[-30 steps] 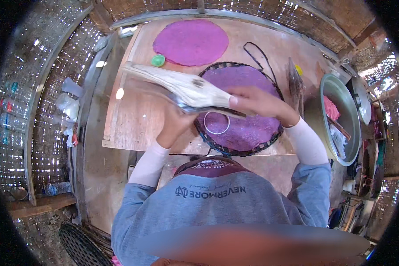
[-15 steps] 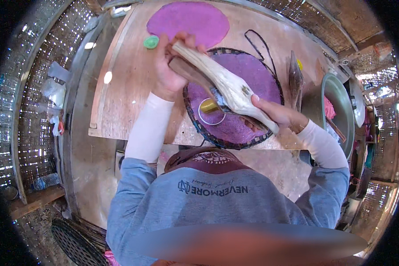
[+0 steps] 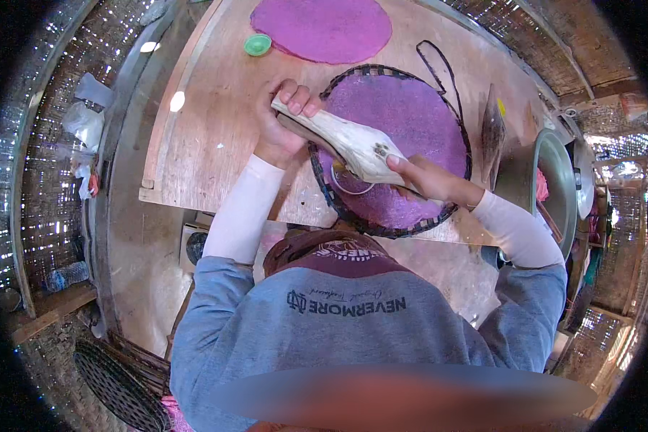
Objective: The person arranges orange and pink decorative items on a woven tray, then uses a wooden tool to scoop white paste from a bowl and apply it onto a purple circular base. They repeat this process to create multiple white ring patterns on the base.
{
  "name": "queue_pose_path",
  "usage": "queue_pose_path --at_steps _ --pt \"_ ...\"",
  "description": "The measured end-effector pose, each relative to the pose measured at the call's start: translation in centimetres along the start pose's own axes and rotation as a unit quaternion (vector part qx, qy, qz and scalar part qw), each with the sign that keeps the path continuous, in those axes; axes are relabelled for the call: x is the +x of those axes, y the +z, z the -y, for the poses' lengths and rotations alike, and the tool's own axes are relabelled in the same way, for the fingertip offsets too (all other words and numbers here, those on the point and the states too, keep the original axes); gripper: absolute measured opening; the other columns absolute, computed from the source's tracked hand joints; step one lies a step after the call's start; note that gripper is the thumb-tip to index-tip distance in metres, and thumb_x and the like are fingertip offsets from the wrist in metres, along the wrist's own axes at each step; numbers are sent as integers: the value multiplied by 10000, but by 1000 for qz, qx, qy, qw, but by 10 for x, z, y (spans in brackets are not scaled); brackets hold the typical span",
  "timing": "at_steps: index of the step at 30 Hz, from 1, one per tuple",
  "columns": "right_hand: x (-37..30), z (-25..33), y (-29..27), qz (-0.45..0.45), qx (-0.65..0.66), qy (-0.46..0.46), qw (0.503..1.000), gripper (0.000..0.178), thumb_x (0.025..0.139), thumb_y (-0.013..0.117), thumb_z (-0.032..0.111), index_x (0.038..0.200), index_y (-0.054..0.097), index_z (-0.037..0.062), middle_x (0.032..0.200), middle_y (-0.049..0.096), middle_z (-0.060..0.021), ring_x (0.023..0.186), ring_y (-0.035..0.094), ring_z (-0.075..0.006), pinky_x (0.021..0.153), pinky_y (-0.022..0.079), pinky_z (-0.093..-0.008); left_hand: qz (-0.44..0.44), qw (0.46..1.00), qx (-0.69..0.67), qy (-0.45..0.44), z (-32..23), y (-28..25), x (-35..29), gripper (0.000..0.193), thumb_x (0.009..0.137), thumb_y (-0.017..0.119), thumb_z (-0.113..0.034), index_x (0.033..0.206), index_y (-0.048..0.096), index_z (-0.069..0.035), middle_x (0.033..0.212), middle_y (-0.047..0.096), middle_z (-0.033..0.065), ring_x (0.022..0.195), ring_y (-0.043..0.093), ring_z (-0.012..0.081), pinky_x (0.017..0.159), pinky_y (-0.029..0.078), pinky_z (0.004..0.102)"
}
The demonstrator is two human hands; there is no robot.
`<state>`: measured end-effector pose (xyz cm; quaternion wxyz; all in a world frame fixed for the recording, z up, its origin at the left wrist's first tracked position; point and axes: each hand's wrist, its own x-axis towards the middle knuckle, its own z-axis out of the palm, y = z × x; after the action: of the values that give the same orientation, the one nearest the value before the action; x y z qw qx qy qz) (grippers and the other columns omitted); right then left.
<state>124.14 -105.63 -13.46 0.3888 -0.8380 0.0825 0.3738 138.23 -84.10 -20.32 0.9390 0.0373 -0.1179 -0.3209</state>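
Note:
Both of my hands hold a long pale carved wooden tool [image 3: 360, 140] slantwise, with a darker brown piece along its underside. My left hand [image 3: 284, 122] wraps its upper left end, fingers curled over the top. My right hand [image 3: 433, 177] grips the lower right end, thumb on top near a dark knot mark. Below the tool lies a round purple sheet [image 3: 403, 108] on a black-rimmed woven tray [image 3: 320, 189]. A thin white ring [image 3: 353, 191] shows under the tool, partly hidden by it.
Another purple round sheet [image 3: 320, 25] lies farther back on the wooden table [image 3: 209, 155], beside a small green dish [image 3: 258, 45]. A dark wooden piece [image 3: 492, 137] stands right of the tray. At the right is a large metal basin [image 3: 554, 180] with pink stuff inside.
The tool has turned to a flatter slant, and its pale face now covers the yellow cylinder seen before. Both hands still hold it. The whole view has shifted slightly.

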Motion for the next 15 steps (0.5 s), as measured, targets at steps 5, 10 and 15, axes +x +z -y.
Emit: queue_pose_path --at_steps 5,10,15 --pt "1 -8 4 19 39 -1 999 768 831 287 686 591 572 15 527 529 -87 511 540 -193 538 420 -329 -42 999 -16 4 5 -3 -5 314 838 470 -314 578 396 -154 523 386 -5 557 387 158 593 369 289" --pt "-16 -4 -6 31 52 65 996 785 810 304 707 616 593 4 529 532 -96 479 543 -198 488 432 -341 -115 993 -29 11 24 -9 -11 303 828 486 -303 579 383 -162 524 389 -4 572 409 164 599 378 297" --pt "-23 -16 -15 -33 -23 76 996 818 751 360 750 617 617 -15 514 528 -109 491 558 -209 480 435 -358 -92 993 -67 -4 41 -23 -6 309 828 483 -303 567 374 -177 507 372 -17 568 408 159 577 369 294"
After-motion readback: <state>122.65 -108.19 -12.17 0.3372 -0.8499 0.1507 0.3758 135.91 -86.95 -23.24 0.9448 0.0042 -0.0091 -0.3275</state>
